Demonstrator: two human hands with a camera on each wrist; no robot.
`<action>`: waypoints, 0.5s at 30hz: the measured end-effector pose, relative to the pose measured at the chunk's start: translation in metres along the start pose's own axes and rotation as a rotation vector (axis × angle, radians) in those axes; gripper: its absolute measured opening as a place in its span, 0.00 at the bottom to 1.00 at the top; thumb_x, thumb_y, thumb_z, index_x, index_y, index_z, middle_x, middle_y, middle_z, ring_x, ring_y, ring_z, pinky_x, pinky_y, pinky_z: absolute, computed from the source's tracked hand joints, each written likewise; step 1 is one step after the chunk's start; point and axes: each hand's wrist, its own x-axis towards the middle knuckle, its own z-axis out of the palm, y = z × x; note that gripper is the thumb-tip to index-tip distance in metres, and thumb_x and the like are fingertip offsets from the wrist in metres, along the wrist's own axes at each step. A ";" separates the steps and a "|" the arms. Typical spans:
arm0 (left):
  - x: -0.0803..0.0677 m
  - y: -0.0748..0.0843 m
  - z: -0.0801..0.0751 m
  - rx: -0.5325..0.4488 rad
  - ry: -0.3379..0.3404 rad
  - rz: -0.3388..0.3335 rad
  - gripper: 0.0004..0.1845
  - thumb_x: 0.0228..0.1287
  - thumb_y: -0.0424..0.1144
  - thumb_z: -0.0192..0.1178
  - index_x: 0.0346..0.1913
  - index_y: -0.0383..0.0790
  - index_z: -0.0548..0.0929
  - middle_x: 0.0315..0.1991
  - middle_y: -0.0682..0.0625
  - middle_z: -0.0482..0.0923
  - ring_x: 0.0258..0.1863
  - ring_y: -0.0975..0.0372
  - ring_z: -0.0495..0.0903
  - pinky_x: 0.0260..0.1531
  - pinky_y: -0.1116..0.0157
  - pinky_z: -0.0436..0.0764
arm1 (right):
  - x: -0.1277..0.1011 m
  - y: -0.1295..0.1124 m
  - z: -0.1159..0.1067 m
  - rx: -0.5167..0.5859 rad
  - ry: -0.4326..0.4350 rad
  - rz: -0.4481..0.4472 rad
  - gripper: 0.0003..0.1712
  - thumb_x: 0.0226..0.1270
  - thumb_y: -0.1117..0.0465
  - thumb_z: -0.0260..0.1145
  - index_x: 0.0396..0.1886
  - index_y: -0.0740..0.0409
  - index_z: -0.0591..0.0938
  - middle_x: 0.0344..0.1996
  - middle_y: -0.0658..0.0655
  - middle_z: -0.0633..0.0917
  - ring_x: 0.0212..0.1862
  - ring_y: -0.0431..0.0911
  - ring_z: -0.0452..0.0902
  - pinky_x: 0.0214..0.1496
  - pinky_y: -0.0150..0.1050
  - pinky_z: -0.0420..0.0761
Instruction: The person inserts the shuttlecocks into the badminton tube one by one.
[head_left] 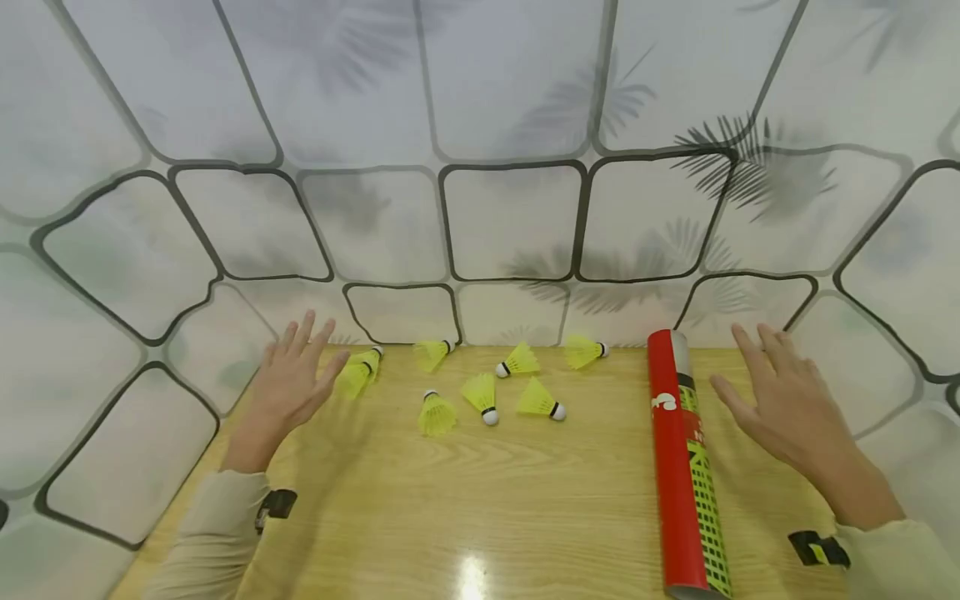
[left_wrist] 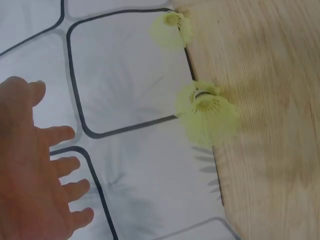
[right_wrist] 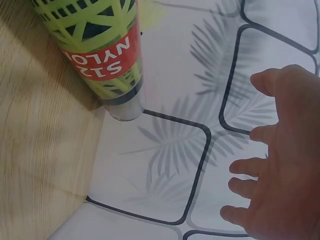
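My left hand (head_left: 291, 379) hovers over the left part of the wooden table, palm down with fingers extended and nothing in it. Just right of its thumb lie yellow shuttlecocks (head_left: 358, 377) with white tips, overlapping each other. Several more, such as one shuttlecock (head_left: 437, 414) near the middle, are spread along the back of the table. On the other side, my right hand (head_left: 787, 408) is also spread and holds nothing. Beside it a red and yellow-green shuttlecock tube (head_left: 678, 467) lies lengthwise. The right wrist view shows the tube's printed label (right_wrist: 107, 62) close to the fingers.
A white cloth (head_left: 510, 221) with dark outlined blocks and leaf prints rises behind the table and along both sides. The tube's far end reaches the table's back edge. Bare wood (head_left: 450, 508) shows in front of the shuttlecocks, with a bright reflection near the bottom.
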 end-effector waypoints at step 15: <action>-0.013 0.045 0.036 -0.151 0.144 0.046 0.30 0.80 0.51 0.54 0.75 0.36 0.68 0.71 0.29 0.66 0.68 0.33 0.66 0.64 0.33 0.68 | -0.035 -0.011 -0.019 0.221 0.089 0.080 0.48 0.79 0.51 0.60 0.85 0.54 0.44 0.80 0.72 0.47 0.76 0.76 0.43 0.73 0.76 0.42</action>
